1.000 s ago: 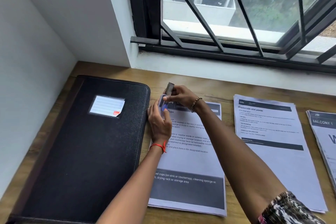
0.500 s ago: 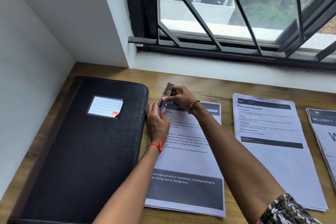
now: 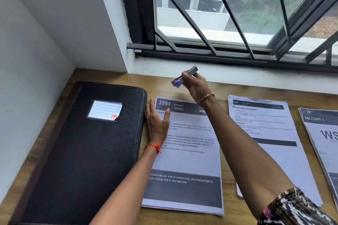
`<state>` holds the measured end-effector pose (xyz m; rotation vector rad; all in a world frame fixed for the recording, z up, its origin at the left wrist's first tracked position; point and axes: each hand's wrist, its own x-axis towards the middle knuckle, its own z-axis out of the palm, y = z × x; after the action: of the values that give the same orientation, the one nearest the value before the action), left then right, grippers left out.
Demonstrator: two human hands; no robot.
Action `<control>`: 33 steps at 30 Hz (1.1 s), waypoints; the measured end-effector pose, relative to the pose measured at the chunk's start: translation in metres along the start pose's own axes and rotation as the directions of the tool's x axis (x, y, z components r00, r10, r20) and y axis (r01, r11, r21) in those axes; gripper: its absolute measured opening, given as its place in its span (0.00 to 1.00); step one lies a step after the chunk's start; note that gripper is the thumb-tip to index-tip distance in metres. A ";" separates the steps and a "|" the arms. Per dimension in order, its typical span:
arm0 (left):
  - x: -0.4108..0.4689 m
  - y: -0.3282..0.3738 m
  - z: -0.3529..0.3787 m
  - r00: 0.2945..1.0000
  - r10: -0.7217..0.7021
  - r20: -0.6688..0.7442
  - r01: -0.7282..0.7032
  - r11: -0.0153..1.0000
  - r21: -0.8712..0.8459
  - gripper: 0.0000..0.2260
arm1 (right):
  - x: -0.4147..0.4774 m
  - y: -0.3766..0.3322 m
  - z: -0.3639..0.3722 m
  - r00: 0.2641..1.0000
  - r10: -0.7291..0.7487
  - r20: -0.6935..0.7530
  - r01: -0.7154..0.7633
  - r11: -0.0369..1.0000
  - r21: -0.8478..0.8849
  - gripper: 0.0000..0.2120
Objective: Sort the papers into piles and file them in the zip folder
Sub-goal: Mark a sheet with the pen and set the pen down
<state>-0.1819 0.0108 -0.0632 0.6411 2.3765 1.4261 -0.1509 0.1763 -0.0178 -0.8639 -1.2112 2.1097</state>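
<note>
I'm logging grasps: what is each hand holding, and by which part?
The right hand pinches a small stapler around its middle, its blue end sticking out. The left hand holds nothing; it rests flat on the kitchen papers.

Head camera looks forward and down, close over the desk [image 3: 225, 85] below a window [image 3: 237, 14].
</note>
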 end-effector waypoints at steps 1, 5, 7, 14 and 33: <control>0.001 0.001 0.000 1.000 -0.009 0.007 0.009 1.000 0.014 0.32 | -0.003 -0.005 -0.002 1.000 0.016 -0.013 -0.015 0.999 0.041 0.05; -0.002 0.010 -0.006 0.999 -0.007 0.036 0.005 0.998 0.064 0.33 | -0.026 -0.014 -0.015 0.995 0.091 -0.051 -0.089 0.995 0.037 0.05; -0.005 0.015 -0.009 0.999 0.015 0.052 -0.019 0.996 0.084 0.33 | -0.038 -0.013 -0.019 0.986 0.119 -0.117 -0.120 0.993 0.000 0.05; -0.044 0.012 -0.018 0.983 0.108 0.146 -0.127 0.984 0.127 0.27 | -0.102 0.002 -0.043 0.960 0.252 -0.121 -0.276 0.921 -0.275 0.04; -0.160 0.140 0.102 0.470 0.081 0.879 0.343 0.901 -0.266 0.13 | -0.257 -0.098 -0.214 0.989 0.138 -0.056 -0.131 0.625 -0.770 0.19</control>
<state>0.0336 0.0624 0.0173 0.7834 1.2053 1.0521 0.1896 0.1471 0.0519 -1.3335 -2.1864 1.6349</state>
